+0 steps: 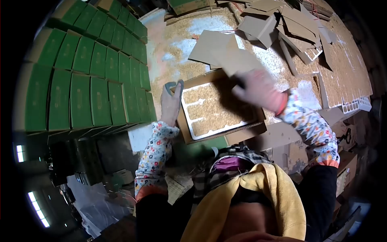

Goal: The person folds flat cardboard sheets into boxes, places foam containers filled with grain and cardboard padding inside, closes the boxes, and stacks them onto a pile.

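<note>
An open cardboard box (184,128) sits at the table's near edge, slightly turned. Inside it lies a white foam tray (192,121) whose compartments are filled with tan, sawdust-like grains (219,105). My left hand (171,101) grips the box's upper left corner, with grey coverings on the fingertips. Over the box's right side, my right hand (260,88) is blurred by motion. Its fingers appear closed on the near edge of a flat cardboard sheet (240,62), also blurred. A dark shadow falls across the tray's right part.
Green boxes (100,103) stand stacked in rows at the left. Loose cardboard pieces (298,24) are heaped at the back right, with another sheet (209,45) behind the box. Scattered grains cover the table (161,60). A white foam tray (356,105) juts over the right edge.
</note>
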`<act>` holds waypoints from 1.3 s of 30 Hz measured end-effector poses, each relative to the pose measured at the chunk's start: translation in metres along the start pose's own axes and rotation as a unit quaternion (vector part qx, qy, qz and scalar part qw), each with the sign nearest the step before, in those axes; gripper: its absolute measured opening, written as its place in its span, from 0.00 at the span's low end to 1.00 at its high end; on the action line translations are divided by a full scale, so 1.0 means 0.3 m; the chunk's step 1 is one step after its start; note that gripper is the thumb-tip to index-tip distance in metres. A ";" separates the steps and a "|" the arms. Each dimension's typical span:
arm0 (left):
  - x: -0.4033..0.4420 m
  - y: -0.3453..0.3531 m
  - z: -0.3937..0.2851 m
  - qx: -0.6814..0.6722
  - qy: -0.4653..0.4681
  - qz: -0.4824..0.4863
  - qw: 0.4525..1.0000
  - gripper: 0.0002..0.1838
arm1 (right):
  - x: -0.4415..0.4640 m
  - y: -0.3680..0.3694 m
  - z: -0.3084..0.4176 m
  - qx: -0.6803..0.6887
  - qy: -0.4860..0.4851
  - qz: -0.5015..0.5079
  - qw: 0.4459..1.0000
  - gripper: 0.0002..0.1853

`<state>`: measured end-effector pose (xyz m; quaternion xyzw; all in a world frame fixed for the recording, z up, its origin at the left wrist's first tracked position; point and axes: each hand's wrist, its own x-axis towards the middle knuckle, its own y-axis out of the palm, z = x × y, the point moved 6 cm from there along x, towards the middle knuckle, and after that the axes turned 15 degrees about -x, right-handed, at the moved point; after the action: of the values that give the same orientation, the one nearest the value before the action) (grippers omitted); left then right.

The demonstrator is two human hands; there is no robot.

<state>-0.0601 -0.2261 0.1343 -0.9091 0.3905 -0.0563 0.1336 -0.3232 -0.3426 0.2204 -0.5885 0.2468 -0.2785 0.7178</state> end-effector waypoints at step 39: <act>-0.301 -0.029 0.396 -0.031 -0.147 0.021 0.988 0.33 | -0.078 0.590 -0.107 0.568 0.115 0.187 0.793 0.29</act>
<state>-0.0917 -0.1310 0.0233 -0.9028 0.3871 0.0933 0.1624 -0.3427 -0.3223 0.0412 0.0194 0.2300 -0.2948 0.9273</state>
